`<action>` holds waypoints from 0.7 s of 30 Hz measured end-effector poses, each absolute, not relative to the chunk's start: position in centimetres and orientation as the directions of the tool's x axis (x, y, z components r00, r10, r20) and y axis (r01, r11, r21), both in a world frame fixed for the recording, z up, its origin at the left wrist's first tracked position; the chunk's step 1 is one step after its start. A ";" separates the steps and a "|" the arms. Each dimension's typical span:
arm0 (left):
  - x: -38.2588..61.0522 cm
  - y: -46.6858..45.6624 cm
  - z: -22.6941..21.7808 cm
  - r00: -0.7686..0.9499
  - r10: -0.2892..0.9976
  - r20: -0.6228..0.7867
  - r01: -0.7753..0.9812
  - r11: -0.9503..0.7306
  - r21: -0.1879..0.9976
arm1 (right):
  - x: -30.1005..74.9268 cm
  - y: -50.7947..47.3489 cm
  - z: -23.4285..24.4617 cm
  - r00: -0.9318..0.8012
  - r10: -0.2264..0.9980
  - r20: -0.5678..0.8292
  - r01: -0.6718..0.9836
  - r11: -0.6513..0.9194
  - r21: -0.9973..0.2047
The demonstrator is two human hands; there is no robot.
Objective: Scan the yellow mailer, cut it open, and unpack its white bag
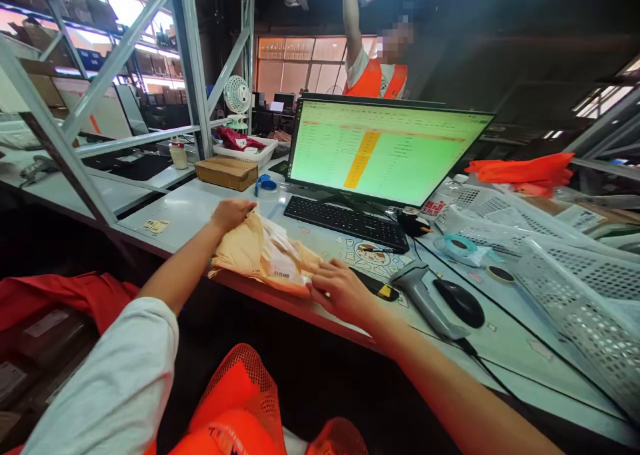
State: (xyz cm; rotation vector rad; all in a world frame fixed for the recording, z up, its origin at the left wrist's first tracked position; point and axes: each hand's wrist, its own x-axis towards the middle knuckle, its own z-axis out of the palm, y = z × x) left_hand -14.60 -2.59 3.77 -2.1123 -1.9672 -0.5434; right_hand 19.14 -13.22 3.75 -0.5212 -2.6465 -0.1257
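Observation:
A crumpled yellow-tan padded mailer (241,247) with a white barcode label (280,258) lies at the front edge of the desk. My left hand (231,214) is closed on its upper left corner. At the opposite end, my right hand (337,285) pinches the lower right corner between thumb and fingers. Just right of that hand are a black cutter with a yellow part (383,290), a grey barcode scanner (425,298) and a black mouse (460,302). Behind the mailer stands a black keyboard (345,222).
A monitor (385,152) showing a spreadsheet stands behind the keyboard. White plastic baskets (575,295) crowd the right side, near a roll of light-blue tape (457,247). A cardboard box (227,173) sits back left, beside a metal frame post (193,68). Beyond the monitor, a person in an orange vest (370,80) raises an arm.

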 end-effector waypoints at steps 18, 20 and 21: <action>-2.7 -10.7 3.8 0.500 0.866 0.006 0.863 -0.499 0.073 | 18.5 -12.6 -0.9 -0.535 0.605 0.591 0.515 0.787 -0.339; -2.0 -10.7 2.2 0.452 0.888 -0.090 0.892 -0.450 0.039 | 18.5 -12.2 -1.5 -0.501 0.621 0.603 0.512 0.775 -0.372; -1.8 -10.6 1.7 0.429 0.897 -0.110 0.903 -0.428 0.035 | 18.5 -12.0 -1.9 -0.478 0.633 0.609 0.517 0.763 -0.387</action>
